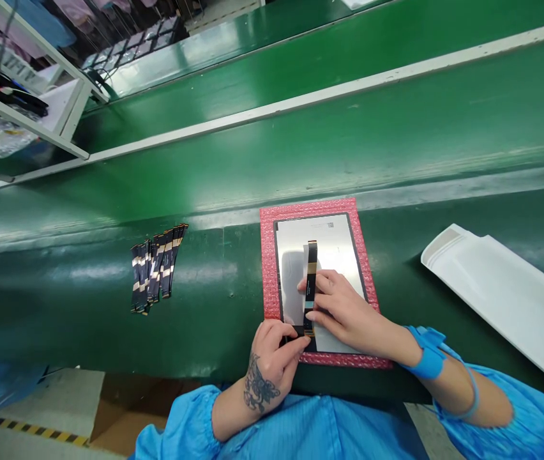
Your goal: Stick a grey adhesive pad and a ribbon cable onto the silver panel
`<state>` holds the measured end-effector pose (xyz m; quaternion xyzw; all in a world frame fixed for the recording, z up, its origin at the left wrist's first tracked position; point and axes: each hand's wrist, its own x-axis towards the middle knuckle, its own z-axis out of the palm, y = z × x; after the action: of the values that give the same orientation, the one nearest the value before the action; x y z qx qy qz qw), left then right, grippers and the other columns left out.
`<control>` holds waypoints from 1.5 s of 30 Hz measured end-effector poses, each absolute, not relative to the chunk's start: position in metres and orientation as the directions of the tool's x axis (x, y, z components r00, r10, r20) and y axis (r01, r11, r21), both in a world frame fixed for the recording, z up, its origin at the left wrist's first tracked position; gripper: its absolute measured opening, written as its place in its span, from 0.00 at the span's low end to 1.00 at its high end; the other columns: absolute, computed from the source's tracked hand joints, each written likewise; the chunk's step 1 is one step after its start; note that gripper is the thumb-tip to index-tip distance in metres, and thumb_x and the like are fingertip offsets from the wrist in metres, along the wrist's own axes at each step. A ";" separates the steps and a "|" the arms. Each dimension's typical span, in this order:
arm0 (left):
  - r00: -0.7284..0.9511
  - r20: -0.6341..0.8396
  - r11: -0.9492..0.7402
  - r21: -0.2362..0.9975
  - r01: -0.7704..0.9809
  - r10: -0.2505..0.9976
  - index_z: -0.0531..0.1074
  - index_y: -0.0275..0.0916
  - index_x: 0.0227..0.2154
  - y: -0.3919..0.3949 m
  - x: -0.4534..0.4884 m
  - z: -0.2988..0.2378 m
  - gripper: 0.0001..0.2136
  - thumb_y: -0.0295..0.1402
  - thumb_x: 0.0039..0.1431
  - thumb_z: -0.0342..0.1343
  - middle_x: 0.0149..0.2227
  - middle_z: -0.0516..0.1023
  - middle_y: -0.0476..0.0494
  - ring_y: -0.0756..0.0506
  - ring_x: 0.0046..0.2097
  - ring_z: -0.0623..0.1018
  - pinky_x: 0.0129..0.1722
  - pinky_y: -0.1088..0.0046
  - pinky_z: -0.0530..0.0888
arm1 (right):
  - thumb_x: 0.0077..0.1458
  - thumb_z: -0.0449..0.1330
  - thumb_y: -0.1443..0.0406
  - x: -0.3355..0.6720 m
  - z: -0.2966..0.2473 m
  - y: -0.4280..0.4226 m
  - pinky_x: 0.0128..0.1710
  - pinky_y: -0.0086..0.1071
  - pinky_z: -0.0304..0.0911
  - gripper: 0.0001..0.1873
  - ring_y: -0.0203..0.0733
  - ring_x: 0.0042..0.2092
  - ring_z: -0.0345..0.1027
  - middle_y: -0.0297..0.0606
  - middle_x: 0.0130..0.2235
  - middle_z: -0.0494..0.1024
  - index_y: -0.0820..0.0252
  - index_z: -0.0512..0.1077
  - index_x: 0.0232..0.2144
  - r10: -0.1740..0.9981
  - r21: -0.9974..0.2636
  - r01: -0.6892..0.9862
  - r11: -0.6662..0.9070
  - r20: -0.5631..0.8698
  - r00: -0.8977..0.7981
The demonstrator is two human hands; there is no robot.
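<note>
A display panel point(336, 246) with a silvery back lies on a pink bubble-wrap sheet point(269, 255) in front of me. My right hand point(341, 310) holds a black flex cable point(311, 281) with gold-coloured bands between thumb and fingers, upright along the panel's middle. The cable's lower end meets the black flex tail point(295, 330) near the panel's bottom edge. There my left hand point(274, 348) pinches the tail with thumb and index finger, close beside the cable end. The exact contact under the fingertips is hidden. A blue wrist strap point(428, 352) circles my right wrist.
Several more flex cables point(157, 268) lie fanned out on the green bench point(219, 287) at left. To the right rests a long white plastic tray point(506, 291). A pale rail point(301, 102) runs behind, and a white metal frame point(75, 112) stands at the back left.
</note>
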<state>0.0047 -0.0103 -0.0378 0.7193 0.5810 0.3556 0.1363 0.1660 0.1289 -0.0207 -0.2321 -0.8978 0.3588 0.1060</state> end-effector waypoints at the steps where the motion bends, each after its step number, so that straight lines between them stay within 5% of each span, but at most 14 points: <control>1: 0.072 0.353 -0.288 0.610 0.738 0.933 0.75 0.39 0.40 -0.010 0.005 -0.038 0.11 0.22 0.60 0.51 0.33 0.73 0.45 0.48 0.37 0.71 0.36 0.71 0.73 | 0.61 0.52 0.63 0.166 -0.020 0.129 0.48 0.50 0.65 0.14 0.51 0.50 0.60 0.45 0.40 0.69 0.60 0.69 0.24 0.495 -0.694 0.342 0.633 0.024 -0.869; 24: 0.079 0.333 -0.269 0.576 0.772 0.940 0.72 0.38 0.47 -0.009 0.008 -0.037 0.14 0.23 0.60 0.50 0.33 0.72 0.45 0.47 0.38 0.70 0.36 0.70 0.72 | 0.61 0.51 0.66 0.167 -0.020 0.128 0.49 0.51 0.66 0.13 0.51 0.51 0.60 0.45 0.41 0.69 0.59 0.69 0.26 0.526 -0.692 0.355 0.628 0.042 -0.849; 45: 0.095 0.329 -0.281 0.580 0.765 0.939 0.75 0.38 0.41 -0.012 0.005 -0.036 0.11 0.22 0.58 0.51 0.35 0.73 0.43 0.47 0.39 0.70 0.38 0.71 0.72 | 0.59 0.55 0.66 0.166 -0.016 0.125 0.52 0.51 0.63 0.12 0.50 0.52 0.61 0.43 0.43 0.73 0.59 0.73 0.25 0.474 -0.759 0.281 0.588 0.041 -0.880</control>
<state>0.0054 -0.0118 -0.0356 0.7283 0.5851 0.3317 0.1314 0.1660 0.1249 -0.0160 -0.2136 -0.8828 0.4006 0.1204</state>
